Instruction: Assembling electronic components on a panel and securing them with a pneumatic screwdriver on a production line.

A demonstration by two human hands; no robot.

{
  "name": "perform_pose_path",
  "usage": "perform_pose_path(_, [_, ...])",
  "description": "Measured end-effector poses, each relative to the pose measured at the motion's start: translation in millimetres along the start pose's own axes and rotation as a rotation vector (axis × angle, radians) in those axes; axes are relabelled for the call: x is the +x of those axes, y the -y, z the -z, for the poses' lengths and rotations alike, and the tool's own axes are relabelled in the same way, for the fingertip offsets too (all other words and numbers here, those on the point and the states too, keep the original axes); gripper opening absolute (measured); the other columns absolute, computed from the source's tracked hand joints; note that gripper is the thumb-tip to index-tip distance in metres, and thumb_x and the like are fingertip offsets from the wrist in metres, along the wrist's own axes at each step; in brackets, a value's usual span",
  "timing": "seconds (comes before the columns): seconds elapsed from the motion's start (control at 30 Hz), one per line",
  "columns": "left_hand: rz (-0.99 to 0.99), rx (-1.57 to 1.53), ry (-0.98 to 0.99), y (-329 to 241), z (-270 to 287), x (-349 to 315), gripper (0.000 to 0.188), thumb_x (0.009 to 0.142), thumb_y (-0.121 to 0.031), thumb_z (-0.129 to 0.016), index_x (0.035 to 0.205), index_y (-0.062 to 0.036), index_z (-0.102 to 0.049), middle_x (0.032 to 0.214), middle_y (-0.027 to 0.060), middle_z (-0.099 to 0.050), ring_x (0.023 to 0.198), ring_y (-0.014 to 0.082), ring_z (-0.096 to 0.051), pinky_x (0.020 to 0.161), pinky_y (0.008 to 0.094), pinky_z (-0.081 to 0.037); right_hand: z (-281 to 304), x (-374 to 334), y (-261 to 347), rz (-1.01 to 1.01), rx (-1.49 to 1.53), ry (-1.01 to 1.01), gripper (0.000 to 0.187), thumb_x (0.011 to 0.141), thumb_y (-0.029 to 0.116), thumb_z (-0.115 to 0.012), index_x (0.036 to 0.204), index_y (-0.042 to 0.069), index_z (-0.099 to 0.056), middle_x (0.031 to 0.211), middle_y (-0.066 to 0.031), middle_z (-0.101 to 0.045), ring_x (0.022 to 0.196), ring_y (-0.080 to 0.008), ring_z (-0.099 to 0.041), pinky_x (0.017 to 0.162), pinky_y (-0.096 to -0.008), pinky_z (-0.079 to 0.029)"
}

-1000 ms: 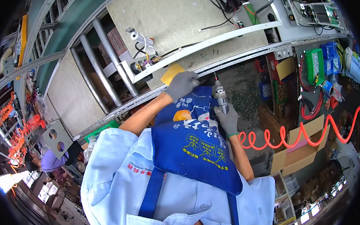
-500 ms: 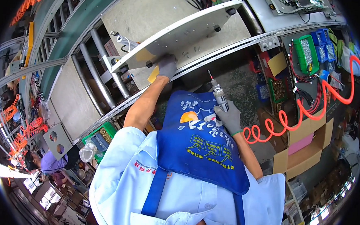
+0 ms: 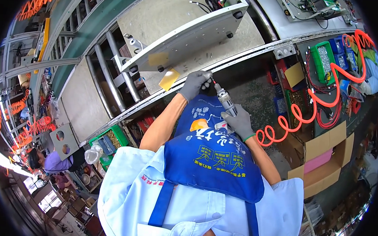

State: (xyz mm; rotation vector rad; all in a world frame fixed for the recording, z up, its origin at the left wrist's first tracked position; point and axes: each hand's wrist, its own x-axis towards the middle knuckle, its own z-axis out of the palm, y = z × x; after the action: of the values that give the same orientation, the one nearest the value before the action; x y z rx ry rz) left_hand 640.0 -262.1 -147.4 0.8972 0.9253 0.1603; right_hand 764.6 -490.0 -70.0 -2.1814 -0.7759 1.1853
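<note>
My right hand (image 3: 239, 123), in a grey glove, is wrapped round a silver air screwdriver (image 3: 226, 101) whose bit points up and to the left. Close to the tip of that bit is my left hand (image 3: 194, 85), also gloved, with its fingers pinched together. Whatever they hold is hidden or too small to name. Beyond both hands a pale metal panel (image 3: 191, 40) with black round feet stands tilted on the workbench (image 3: 240, 46). A yellow piece of paper or card (image 3: 169, 79) lies near the bench's front edge, beside my left hand.
A coiled orange air hose (image 3: 297, 116) runs from my right side toward the far right. Green bins (image 3: 323, 61) and blue bins (image 3: 338, 53) hold small parts there. An open cardboard box (image 3: 323, 161) stands at the right. Metal rollers (image 3: 109, 82) lie left of the panel; another person (image 3: 57, 162) is far left.
My left hand has come away from beneath the panel, moving right and nearer to the screwdriver's bit. The yellow piece now lies uncovered. My right hand still holds the screwdriver.
</note>
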Motion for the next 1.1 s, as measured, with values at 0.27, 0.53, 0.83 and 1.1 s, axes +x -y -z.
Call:
perform_pose_path(0.27, [0.007,-0.138,0.166,4.7,-11.1,20.8,0.021,0.097,-0.026,-0.069,0.097,-0.0044,-0.069,0.077,0.0004,-0.064,0.063,0.0078,-0.055,0.056,0.0211,-0.041,10.5,0.8,-5.8,-0.034,0.031,-0.01,0.049,0.077,0.042,-0.078,0.1,0.001,-0.065,0.089,-0.0201,-0.069,0.087,-0.0365,-0.07,0.077,-0.0445,-0.052])
perform_pose_path(0.53, [0.013,0.05,0.091,-1.0,-22.8,45.5,0.022,0.098,-0.024,-0.067,0.1,-0.0024,-0.07,0.078,0.0021,-0.067,0.06,0.008,-0.059,0.053,0.0209,-0.043,8.9,16.7,-0.9,-0.163,0.077,-0.024,0.049,0.077,0.041,-0.078,0.102,0.0,-0.067,0.091,-0.0188,-0.071,0.084,-0.0308,-0.07,0.077,-0.0424,-0.053])
perform_pose_path(0.83, [-0.44,1.299,-0.227,-8.2,-0.9,115.9,0.029,0.094,-0.026,-0.061,0.1,0.0016,-0.064,0.091,0.0216,-0.069,0.079,0.0341,-0.07,0.07,0.0461,-0.054,7.2,68.2,8.5,-0.159,0.099,-0.179,0.049,0.076,0.044,-0.078,0.102,0.003,-0.068,0.092,-0.021,-0.07,0.089,-0.0396,-0.069,0.081,-0.0469,-0.053])
perform_pose_path(1.1, [-0.439,1.408,-0.177,1.9,3.1,143.1,0.017,0.086,-0.01,-0.057,0.097,0.0,-0.064,0.093,0.0251,-0.068,0.086,0.0416,-0.068,0.079,0.048,-0.054,5.8,116.0,28.1,-0.069,-0.011,-0.166,0.045,0.079,0.04,-0.078,0.098,0.001,-0.066,0.082,-0.0165,-0.071,0.072,-0.0261,-0.073,0.072,-0.0378,-0.055])
